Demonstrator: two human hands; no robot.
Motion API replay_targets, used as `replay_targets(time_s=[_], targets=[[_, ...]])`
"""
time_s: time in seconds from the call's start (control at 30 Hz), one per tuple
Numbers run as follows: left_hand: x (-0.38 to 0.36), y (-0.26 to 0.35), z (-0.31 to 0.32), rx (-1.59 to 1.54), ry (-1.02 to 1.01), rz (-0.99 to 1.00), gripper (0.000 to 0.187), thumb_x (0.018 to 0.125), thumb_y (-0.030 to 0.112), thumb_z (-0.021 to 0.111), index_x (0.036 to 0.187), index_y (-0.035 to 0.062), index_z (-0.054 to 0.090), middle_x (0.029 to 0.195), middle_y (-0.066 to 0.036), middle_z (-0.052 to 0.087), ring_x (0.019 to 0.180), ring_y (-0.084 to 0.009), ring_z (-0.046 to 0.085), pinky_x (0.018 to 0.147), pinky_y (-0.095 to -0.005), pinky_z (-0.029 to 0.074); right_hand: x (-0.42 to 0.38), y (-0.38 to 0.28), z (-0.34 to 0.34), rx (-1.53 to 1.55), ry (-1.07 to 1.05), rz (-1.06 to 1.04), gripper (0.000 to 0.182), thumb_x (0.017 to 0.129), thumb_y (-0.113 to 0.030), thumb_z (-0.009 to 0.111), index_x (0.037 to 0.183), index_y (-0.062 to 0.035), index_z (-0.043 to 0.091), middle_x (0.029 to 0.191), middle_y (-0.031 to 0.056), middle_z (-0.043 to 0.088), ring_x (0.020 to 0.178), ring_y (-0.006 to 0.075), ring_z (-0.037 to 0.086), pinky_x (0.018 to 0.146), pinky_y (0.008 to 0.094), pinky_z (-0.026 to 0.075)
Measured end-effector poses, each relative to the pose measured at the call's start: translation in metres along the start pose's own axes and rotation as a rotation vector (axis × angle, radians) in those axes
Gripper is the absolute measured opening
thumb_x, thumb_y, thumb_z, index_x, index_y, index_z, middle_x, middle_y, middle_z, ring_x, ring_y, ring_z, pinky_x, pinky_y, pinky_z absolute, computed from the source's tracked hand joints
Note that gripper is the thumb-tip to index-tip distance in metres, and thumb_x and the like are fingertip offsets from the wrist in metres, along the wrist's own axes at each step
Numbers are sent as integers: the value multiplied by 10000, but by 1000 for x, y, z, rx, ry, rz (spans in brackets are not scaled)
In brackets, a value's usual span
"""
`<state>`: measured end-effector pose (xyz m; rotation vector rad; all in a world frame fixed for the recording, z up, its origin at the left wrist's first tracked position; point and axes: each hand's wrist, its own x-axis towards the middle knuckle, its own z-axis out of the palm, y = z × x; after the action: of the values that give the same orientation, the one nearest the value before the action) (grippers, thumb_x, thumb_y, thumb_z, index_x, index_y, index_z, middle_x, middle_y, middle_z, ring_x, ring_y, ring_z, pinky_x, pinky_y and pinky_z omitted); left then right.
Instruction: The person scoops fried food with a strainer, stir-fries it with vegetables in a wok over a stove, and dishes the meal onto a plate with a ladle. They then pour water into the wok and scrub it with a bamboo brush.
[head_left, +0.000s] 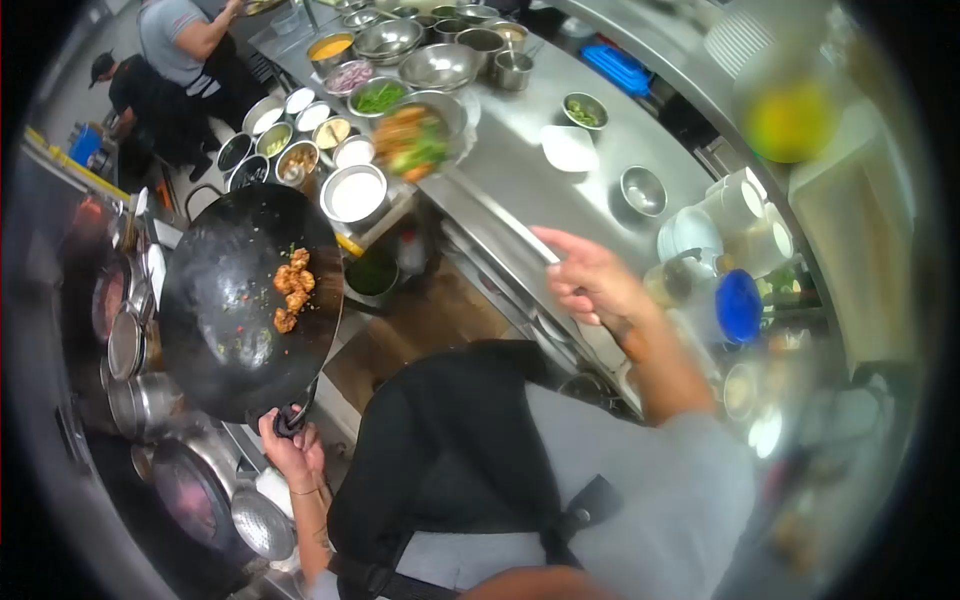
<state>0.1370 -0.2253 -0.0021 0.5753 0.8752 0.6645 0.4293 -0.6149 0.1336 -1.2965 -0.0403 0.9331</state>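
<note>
My left hand (290, 452) is closed around the loop handle of a large black wok (222, 300), which is tilted toward me. Several browned, sauced pieces of food (293, 290) lie in the right part of the wok. My right hand (597, 282) grips the long metal handle of a ladle (490, 208), its index finger stretched along the shaft. At the ladle's far end, a blurred heap of browned pieces with green bits (412, 142) is above the counter's edge; the ladle's bowl is hidden under it.
Small containers of sauces, including a white one (353, 192), crowd the counter's near left end. Steel bowls (440, 66) stand behind them. A small steel bowl (643, 190) and white cups (735, 195) are at right. Two people (185, 45) stand at upper left. A strainer (263, 522) lies lower left.
</note>
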Motion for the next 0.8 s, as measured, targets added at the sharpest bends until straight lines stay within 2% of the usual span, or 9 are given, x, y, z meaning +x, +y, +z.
replay_targets(time_s=[0.07, 0.27, 0.3, 0.37, 0.4, 0.43, 0.5, 0.57, 0.8], targets=[[6, 7, -3, 10, -172, -119, 198, 986, 246, 530, 908, 70, 576, 831, -128, 676, 383, -98, 382, 335, -228, 290, -11, 10, -37, -120, 205, -96, 657, 987, -65, 542, 1593, -78, 288, 690, -11, 468, 466, 68, 432, 380, 234, 393], [-31, 25, 47, 67, -137, -142, 241, 973, 270, 529, 868, 63, 591, 773, -106, 664, 365, -100, 365, 314, -233, 259, 32, 57, -160, -391, 612, -149, 672, 943, -88, 539, 1581, -70, 325, 715, 24, 538, 471, 106, 477, 407, 310, 434], [-32, 22, 47, 61, -128, -140, 241, 973, 270, 529, 868, 63, 591, 773, -106, 664, 365, -100, 365, 314, -233, 259, 39, 61, -171, -398, 605, -146, 672, 943, -88, 539, 1581, -70, 325, 715, 24, 538, 471, 106, 477, 407, 310, 434], [-33, 17, 49, 109, -124, -150, 295, 969, 291, 528, 830, 45, 614, 697, -75, 633, 350, -100, 340, 308, -238, 245, 55, 75, -193, -586, 678, -110, 671, 930, -83, 546, 1573, -94, 353, 764, 85, 629, 542, 209, 598, 501, 381, 510], [-43, 15, 55, 110, -99, -170, 342, 962, 313, 537, 798, 30, 635, 591, -34, 563, 336, -103, 315, 311, -241, 234, 67, 97, -213, -587, 671, -114, 671, 930, -83, 546, 1573, -94, 353, 764, 85, 629, 542, 209, 598, 501, 381, 510], [-47, 11, 53, 109, -95, -165, 342, 962, 313, 537, 798, 30, 635, 591, -34, 563, 336, -103, 315, 311, -241, 234, 79, 128, -240, -930, 809, -371, 678, 920, -81, 546, 1572, -124, 362, 809, 129, 661, 635, 275, 646, 587, 426, 533], [-57, 11, 38, 132, 53, -72, 369, 959, 336, 538, 783, 31, 646, 513, -6, 482, 327, -107, 294, 313, -239, 220, 76, 135, -235, -1273, 924, -636, 687, 910, -78, 547, 1570, -154, 370, 853, 174, 693, 727, 342, 694, 674, 472, 557], [-72, 18, 28, 156, 58, -89, 386, 959, 358, 533, 779, 33, 639, 487, 12, 437, 322, -107, 274, 314, -235, 217, 68, 125, -224, -1193, 923, -145, 705, 906, -87, 542, 1576, -211, 364, 932, 239, 699, 899, 429, 688, 819, 523, 538], [-64, 33, -51, 106, -16, -95, 344, 959, 356, 549, 766, 78, 612, 514, 12, 457, 326, -96, 282, 314, -237, 220, 56, 122, -211, -1381, 1044, -212, 778, 900, -103, 565, 1610, -264, 289, 879, 255, 676, 819, 440, 658, 739, 527, 516]])
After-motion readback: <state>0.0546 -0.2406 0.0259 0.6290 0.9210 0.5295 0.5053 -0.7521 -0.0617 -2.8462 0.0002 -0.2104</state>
